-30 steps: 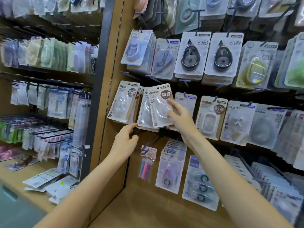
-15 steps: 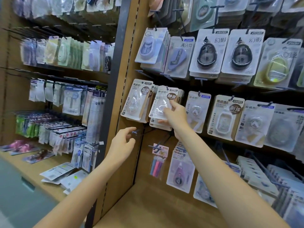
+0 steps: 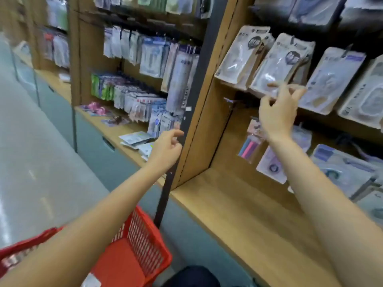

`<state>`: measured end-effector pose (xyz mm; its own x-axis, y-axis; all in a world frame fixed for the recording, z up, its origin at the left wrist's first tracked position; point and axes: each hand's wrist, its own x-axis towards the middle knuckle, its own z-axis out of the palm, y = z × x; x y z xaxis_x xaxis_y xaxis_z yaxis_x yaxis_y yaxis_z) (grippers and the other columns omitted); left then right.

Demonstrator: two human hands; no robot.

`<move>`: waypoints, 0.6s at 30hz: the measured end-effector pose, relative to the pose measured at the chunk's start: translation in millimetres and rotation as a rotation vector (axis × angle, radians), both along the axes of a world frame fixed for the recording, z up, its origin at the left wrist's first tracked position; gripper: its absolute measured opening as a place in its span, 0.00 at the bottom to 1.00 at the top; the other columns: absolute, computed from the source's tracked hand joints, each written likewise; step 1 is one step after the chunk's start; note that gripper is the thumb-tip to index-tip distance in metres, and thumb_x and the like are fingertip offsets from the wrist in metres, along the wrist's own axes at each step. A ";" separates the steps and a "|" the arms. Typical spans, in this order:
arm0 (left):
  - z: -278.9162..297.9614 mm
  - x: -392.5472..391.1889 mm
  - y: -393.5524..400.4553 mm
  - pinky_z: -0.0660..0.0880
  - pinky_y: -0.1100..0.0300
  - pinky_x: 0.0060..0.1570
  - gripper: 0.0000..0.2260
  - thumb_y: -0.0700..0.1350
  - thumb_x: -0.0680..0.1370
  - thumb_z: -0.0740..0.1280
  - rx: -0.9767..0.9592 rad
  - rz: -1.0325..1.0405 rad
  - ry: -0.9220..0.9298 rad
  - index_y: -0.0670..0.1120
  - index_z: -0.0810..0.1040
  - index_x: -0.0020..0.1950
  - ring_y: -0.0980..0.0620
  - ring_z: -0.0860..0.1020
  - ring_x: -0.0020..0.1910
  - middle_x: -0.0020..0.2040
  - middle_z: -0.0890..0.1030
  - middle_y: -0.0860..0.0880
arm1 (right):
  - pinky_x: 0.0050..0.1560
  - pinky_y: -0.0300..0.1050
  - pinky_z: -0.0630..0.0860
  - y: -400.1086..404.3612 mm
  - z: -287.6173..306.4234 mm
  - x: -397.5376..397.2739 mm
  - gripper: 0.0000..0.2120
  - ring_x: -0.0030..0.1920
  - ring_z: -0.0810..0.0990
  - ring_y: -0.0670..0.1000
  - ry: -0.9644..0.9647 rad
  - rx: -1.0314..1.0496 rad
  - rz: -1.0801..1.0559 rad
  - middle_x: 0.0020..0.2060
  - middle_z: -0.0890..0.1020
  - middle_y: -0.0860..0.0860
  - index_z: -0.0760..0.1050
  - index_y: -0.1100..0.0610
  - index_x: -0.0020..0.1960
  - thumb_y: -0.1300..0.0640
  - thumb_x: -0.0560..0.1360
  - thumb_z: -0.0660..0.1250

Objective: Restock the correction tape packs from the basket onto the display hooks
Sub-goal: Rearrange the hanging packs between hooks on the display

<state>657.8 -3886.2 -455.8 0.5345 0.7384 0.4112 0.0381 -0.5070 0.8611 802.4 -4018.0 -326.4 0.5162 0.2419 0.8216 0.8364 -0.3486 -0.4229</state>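
Nearest, low in view, a red basket (image 3: pixel 143 243) sits on the grey floor under the left forearm; its contents are blurred. Above it the left hand (image 3: pixel 166 151) floats empty beside the dark shelf upright (image 3: pixel 187 100), fingers loosely curled. Farther in, the right hand (image 3: pixel 276 112) reaches up with fingers spread wide, its fingertips (image 3: pixel 298 93) at the lower edge of a hanging correction tape pack (image 3: pixel 277 65); no grasp is visible. That pack hangs on the display wall with its long axis running top to bottom, tilted to the right, a clear blister on pale card with a dark round label. The writing is too blurred to read. A matching pack (image 3: pixel 240 56) hangs just left.
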 end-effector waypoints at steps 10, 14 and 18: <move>-288.1 -140.3 55.8 0.70 0.55 0.58 0.16 0.30 0.74 0.60 -0.434 0.357 0.432 0.36 0.75 0.60 0.42 0.76 0.57 0.58 0.78 0.39 | 0.52 0.51 0.71 110.3 -295.5 -66.2 0.12 0.45 0.76 0.58 0.175 -0.965 0.601 0.52 0.71 0.61 0.75 0.63 0.57 0.65 0.73 0.62; -396.5 -204.4 53.6 0.62 0.49 0.65 0.22 0.43 0.77 0.63 -0.617 0.535 0.911 0.41 0.65 0.70 0.36 0.66 0.66 0.67 0.68 0.34 | 0.59 0.45 0.67 147.3 -431.2 -74.1 0.14 0.55 0.76 0.59 0.284 -1.515 0.822 0.53 0.75 0.62 0.73 0.64 0.60 0.61 0.76 0.63; -446.8 -226.8 37.4 0.63 0.46 0.66 0.26 0.45 0.77 0.63 -0.757 0.560 1.055 0.42 0.60 0.73 0.33 0.65 0.66 0.67 0.65 0.32 | 0.60 0.44 0.65 175.9 -535.6 -118.6 0.25 0.63 0.72 0.58 0.470 -1.823 0.967 0.63 0.73 0.62 0.66 0.63 0.68 0.51 0.76 0.65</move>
<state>431.0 -3848.9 -902.6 -0.0961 0.8107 -0.5775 0.8649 0.3552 0.3547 683.8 -3842.1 -862.0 -0.1858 0.6757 -0.7134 0.9185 -0.1384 -0.3703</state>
